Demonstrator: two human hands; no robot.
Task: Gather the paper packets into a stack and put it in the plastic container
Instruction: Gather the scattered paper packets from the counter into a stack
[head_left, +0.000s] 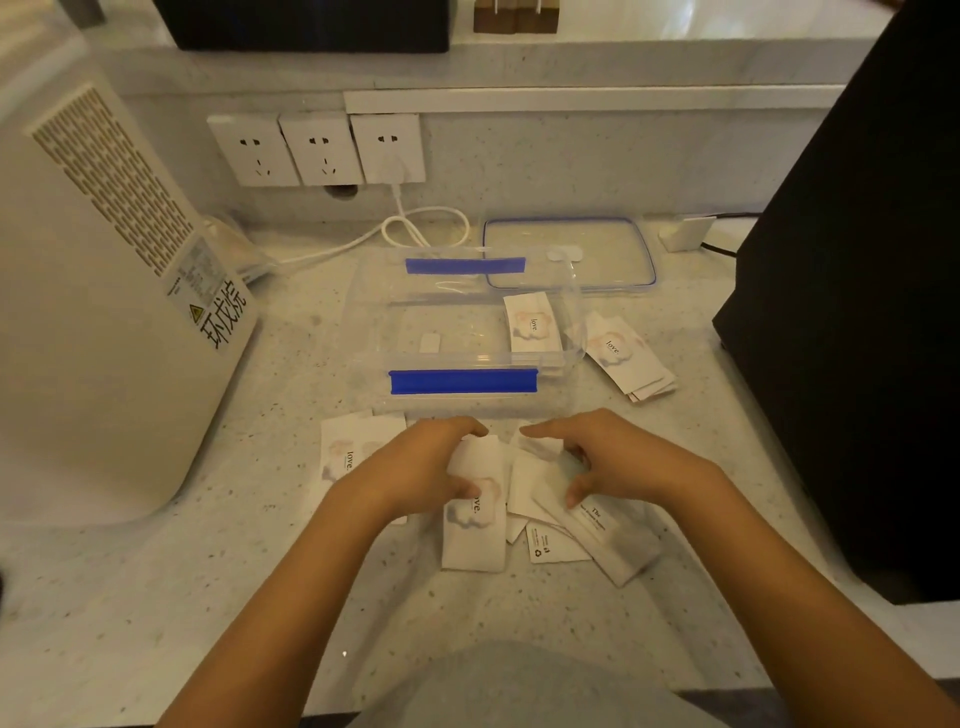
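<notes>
We see both hands over a loose heap of paper packets (540, 509) on the counter (260, 597), just in front of the open plastic container (462, 332). The left hand (415, 467) pinches one packet (475, 514) between thumb and fingers. The right hand (608, 457) presses its curled fingers on the heap; we cannot tell if it grips anything. One packet stack (532, 325) lies inside the container, another stack (628, 358) just right of it. The lid (569, 252) lies behind.
</notes>
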